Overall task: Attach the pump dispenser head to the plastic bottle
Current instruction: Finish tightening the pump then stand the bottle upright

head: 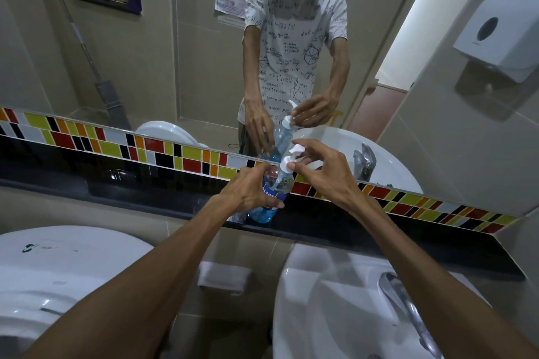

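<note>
The clear plastic bottle with blue liquid and a blue label (pixel 269 198) stands on the dark ledge (pixel 350 230) below the mirror, tilted slightly right. The left hand (pixel 250 189) wraps its body. The white pump dispenser head (pixel 287 159) sits on the neck, in line with the bottle's long axis. The right hand (pixel 318 166), directly beside it, pinches the collar with thumb and fingertips. Judgement: thread engagement cannot be confirmed.
</note>
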